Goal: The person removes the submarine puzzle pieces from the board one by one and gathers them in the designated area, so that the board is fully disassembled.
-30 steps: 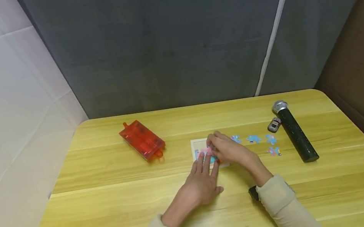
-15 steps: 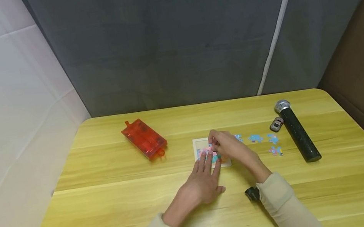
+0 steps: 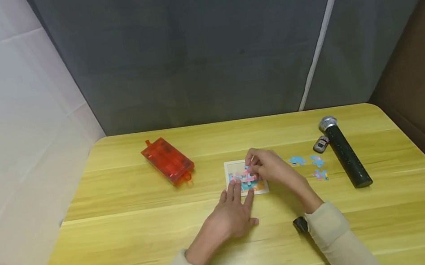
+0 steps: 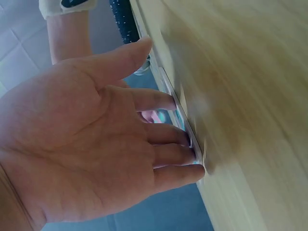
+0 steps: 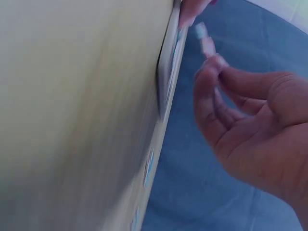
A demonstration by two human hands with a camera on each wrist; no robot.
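Note:
A small jigsaw puzzle in a pale tray [image 3: 230, 165] lies at mid-table, its lower part filled with pink, blue and orange pieces. My left hand [image 3: 233, 218] has its fingers spread and straight, the tips resting at the tray's near edge; the left wrist view shows the palm [image 4: 91, 144] and those fingertips along the tray. With thumb and forefinger, my right hand [image 3: 272, 168] pinches a pink and light-blue puzzle piece [image 5: 207, 44]. The right wrist view has this piece raised beside the tray [image 5: 166, 77]. In the head view the right fingers cover the tray's upper right.
Several loose puzzle pieces [image 3: 317, 161] lie right of the tray. Farther right are a toy car [image 3: 321, 145] and a black microphone [image 3: 347, 154]. A red translucent case [image 3: 168, 161] lies at the left back. A grey partition [image 3: 194, 62] stands behind the table.
My right hand has shifted slightly right and up, uncovering more of the puzzle and covering the nearest loose piece. The left hand has stayed almost in place.

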